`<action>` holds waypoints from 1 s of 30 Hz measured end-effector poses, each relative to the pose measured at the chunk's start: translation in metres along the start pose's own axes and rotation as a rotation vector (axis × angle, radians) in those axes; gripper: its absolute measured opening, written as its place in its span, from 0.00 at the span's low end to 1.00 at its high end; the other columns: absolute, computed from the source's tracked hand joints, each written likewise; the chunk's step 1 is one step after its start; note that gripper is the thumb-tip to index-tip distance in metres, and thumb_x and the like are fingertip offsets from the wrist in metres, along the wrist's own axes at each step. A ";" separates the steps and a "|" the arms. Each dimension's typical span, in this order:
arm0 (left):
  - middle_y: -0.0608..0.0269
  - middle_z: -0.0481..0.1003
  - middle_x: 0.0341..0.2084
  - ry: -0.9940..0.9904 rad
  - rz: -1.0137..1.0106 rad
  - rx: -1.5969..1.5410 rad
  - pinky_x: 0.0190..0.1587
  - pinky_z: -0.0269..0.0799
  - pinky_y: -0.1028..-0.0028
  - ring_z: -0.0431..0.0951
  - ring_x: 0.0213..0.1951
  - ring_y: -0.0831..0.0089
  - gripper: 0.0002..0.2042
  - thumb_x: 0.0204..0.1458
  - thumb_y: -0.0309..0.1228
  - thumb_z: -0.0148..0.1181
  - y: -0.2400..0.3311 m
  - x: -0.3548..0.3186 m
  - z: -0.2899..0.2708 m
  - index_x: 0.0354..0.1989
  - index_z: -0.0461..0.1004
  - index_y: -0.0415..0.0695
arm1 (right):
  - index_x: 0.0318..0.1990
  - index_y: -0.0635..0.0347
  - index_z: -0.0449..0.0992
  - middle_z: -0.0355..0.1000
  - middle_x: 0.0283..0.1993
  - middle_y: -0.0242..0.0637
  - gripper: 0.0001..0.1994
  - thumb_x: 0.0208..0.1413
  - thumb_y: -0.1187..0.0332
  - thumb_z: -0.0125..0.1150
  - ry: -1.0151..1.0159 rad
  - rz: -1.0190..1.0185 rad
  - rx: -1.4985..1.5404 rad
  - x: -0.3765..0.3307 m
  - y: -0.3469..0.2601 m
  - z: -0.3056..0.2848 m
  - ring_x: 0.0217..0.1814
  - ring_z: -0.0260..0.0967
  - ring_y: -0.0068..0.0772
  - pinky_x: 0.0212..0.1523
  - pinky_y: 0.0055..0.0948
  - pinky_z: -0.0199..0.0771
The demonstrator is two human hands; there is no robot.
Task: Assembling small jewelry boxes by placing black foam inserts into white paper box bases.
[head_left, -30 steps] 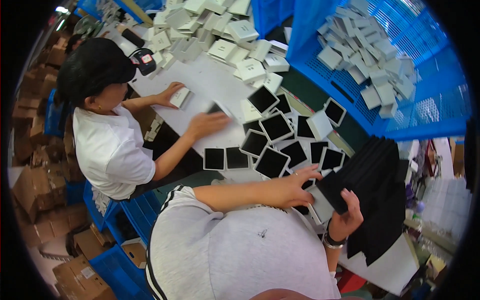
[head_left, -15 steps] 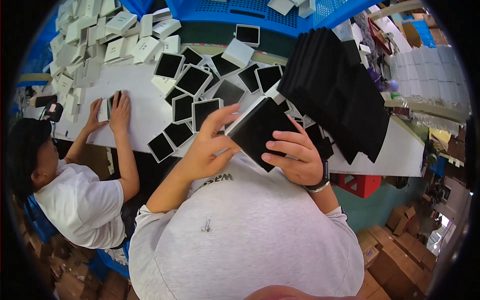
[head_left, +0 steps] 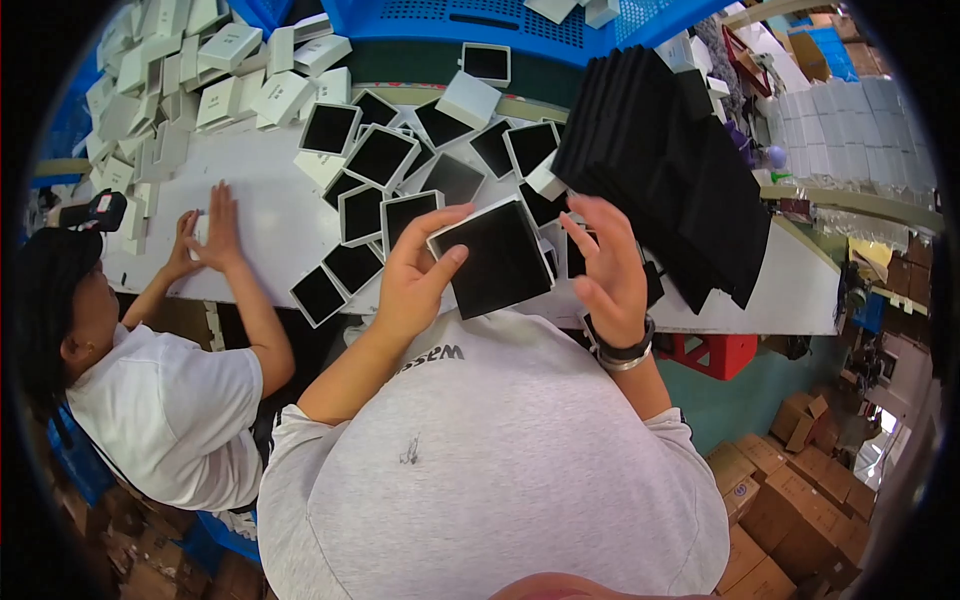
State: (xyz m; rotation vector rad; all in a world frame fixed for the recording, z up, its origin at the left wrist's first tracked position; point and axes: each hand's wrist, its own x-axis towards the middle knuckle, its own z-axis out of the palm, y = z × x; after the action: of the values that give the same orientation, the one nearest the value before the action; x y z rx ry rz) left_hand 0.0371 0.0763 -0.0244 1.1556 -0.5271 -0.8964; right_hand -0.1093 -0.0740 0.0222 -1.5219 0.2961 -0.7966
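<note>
A white box with a black inner pad (head_left: 497, 262) is in my left hand (head_left: 412, 275), its thumb over the edge and fingers behind. The black face of the box is toward me, tilted. My right hand (head_left: 612, 270) is off the box to its right, fingers spread and nothing in them. Beyond my hands lie several open white boxes lined with black (head_left: 382, 157), some overlapping. To the right of my right hand stands a tall stack of black foam sheets (head_left: 668, 165), leaning over the table.
A co-worker (head_left: 160, 370) sits at the left, hands around a small white box. White boxes (head_left: 230, 45) are heaped at the far left. A blue perforated crate (head_left: 480, 25) stands at the back. A red stool (head_left: 712, 355) and cartons (head_left: 800, 500) are at the right.
My right hand has let go of the box and moved to the right. The box has turned more squarely toward me in my left hand. The co-worker's hands have shifted a little.
</note>
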 end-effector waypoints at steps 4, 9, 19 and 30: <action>0.55 0.60 0.60 -0.148 0.046 0.104 0.60 0.58 0.69 0.63 0.59 0.67 0.29 0.47 0.21 0.63 0.001 -0.003 0.006 0.59 0.60 0.42 | 0.55 0.69 0.65 0.71 0.49 0.41 0.23 0.53 0.70 0.63 -0.137 0.643 0.120 -0.009 0.021 -0.004 0.50 0.69 0.24 0.51 0.22 0.69; 0.52 0.57 0.58 -0.185 -0.399 0.108 0.58 0.65 0.65 0.64 0.59 0.63 0.53 0.38 0.16 0.67 0.009 0.001 0.018 0.69 0.35 0.53 | 0.48 0.68 0.67 0.73 0.43 0.38 0.17 0.55 0.70 0.61 -0.015 0.630 -0.108 -0.011 0.038 -0.007 0.45 0.71 0.23 0.45 0.23 0.71; 0.54 0.60 0.55 0.099 -0.140 0.072 0.57 0.67 0.65 0.68 0.55 0.63 0.52 0.39 0.13 0.63 -0.018 0.008 0.026 0.69 0.35 0.52 | 0.53 0.65 0.66 0.74 0.43 0.47 0.24 0.49 0.68 0.64 -0.264 0.555 -0.333 0.003 0.032 -0.017 0.42 0.73 0.35 0.44 0.30 0.71; 0.55 0.63 0.56 0.112 -0.117 0.414 0.56 0.67 0.68 0.69 0.54 0.66 0.48 0.37 0.11 0.59 0.011 0.036 -0.055 0.69 0.43 0.50 | 0.61 0.61 0.57 0.66 0.51 0.39 0.28 0.53 0.76 0.59 -0.423 0.706 -0.041 -0.001 0.053 -0.036 0.52 0.68 0.28 0.49 0.26 0.71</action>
State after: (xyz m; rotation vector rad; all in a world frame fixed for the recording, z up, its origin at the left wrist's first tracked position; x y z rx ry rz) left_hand 0.1026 0.0782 -0.0359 1.6171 -0.5739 -0.8373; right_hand -0.1184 -0.1087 -0.0310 -1.4406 0.4922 0.0893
